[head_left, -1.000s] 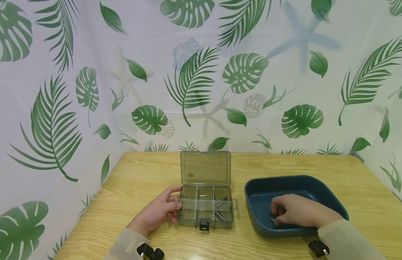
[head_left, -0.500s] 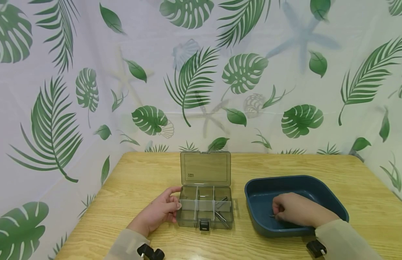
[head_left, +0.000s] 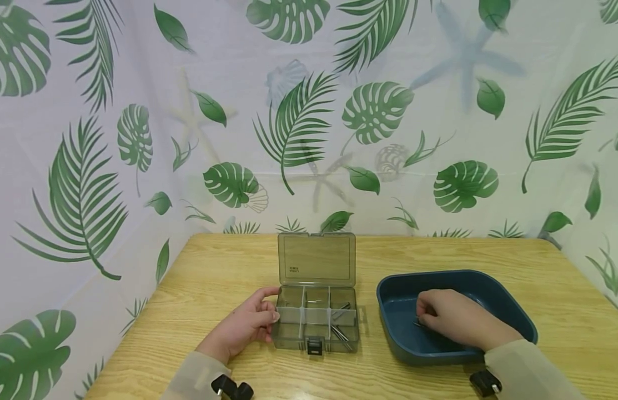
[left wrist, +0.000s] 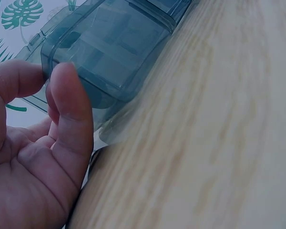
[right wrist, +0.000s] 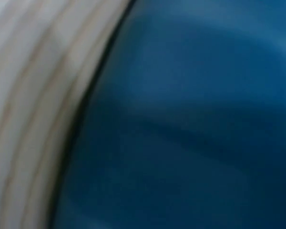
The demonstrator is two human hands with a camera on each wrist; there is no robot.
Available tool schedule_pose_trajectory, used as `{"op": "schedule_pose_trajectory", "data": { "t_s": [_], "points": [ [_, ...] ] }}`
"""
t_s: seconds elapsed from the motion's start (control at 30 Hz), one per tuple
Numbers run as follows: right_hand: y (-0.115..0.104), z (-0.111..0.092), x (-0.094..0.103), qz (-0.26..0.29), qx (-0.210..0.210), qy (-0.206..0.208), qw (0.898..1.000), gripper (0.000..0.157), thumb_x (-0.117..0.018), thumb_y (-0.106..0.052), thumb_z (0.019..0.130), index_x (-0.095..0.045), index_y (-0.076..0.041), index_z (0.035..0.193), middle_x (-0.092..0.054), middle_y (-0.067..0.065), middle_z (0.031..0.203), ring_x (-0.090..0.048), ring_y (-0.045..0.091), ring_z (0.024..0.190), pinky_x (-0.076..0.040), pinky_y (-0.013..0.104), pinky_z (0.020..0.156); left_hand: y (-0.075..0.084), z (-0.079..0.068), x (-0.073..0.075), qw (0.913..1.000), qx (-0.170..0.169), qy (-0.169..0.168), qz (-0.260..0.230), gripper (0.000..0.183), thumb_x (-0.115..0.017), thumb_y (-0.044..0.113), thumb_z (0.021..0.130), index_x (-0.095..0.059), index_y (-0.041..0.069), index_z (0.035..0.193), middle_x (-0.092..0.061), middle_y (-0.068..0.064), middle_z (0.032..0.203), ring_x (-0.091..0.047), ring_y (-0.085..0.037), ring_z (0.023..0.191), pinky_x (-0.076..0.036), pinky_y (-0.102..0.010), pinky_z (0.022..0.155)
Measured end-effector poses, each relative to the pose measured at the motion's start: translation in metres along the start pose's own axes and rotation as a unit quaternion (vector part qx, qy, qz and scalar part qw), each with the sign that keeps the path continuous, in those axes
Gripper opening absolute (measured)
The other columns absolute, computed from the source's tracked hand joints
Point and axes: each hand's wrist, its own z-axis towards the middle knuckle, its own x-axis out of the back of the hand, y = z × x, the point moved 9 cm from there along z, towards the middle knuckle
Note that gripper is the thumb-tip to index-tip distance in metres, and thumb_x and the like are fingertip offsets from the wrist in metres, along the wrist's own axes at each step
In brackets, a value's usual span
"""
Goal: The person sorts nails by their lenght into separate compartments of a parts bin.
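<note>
My left hand holds the left side of a smoky clear plastic compartment box, its thumb at the near part of the wall and a finger reaching along the back. In the left wrist view, thumb and forefinger of the left hand pinch a corner of the box. The box's lid stands raised. Slim metal rods lie in its right compartments. Inside a blue tray, my right hand pinches a thin metal piece, mostly hidden by the fingers.
A wood-grain table carries the box and the tray, which stand side by side with a narrow gap. A leaf-print cloth hangs behind and along the sides. In the right wrist view the tray fills most of the blurred picture.
My right hand has shifted slightly within the tray, its fingers drawing together over the thin metal piece. The left hand and the box have stayed in place.
</note>
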Motion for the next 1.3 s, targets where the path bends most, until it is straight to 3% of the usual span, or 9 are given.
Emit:
{"op": "schedule_pose_trajectory", "data": {
  "t_s": [0.53, 0.83, 1.3],
  "points": [
    [-0.052, 0.005, 0.019, 0.048, 0.055, 0.066, 0.995, 0.010, -0.064, -0.016, 0.099, -0.063, -0.023, 0.092, -0.057, -0.011, 0.079, -0.051, 0.009, 0.066, -0.045, 0.030, 0.060, -0.001, 0.000, 0.000, 1.0000, 0.002, 0.003, 0.000, 0.067, -0.059, 0.007, 0.099, -0.025, 0.010, 0.157, -0.049, -0.005, 0.090, -0.049, -0.016, 0.069, -0.053, -0.030, 0.059],
    [-0.091, 0.011, 0.016, 0.059, 0.098, 0.081, 0.990, 0.013, -0.064, -0.014, 0.099, -0.062, -0.024, 0.091, -0.056, -0.012, 0.078, -0.050, 0.007, 0.066, -0.046, 0.029, 0.060, -0.001, 0.001, 0.000, 1.0000, 0.006, 0.005, -0.005, 0.067, -0.057, 0.006, 0.099, -0.025, 0.010, 0.157, -0.049, -0.005, 0.087, -0.049, -0.016, 0.068, -0.054, -0.029, 0.058],
    [-0.153, 0.019, 0.002, 0.027, 0.165, 0.083, 0.982, 0.014, -0.066, -0.014, 0.097, -0.064, -0.026, 0.091, -0.054, -0.017, 0.080, -0.049, 0.005, 0.067, -0.045, 0.027, 0.061, -0.002, 0.001, -0.001, 0.9999, 0.003, 0.000, -0.014, 0.069, -0.058, 0.003, 0.097, -0.025, 0.010, 0.156, -0.048, -0.004, 0.083, -0.049, -0.016, 0.066, -0.055, -0.030, 0.058]
  ]
}}
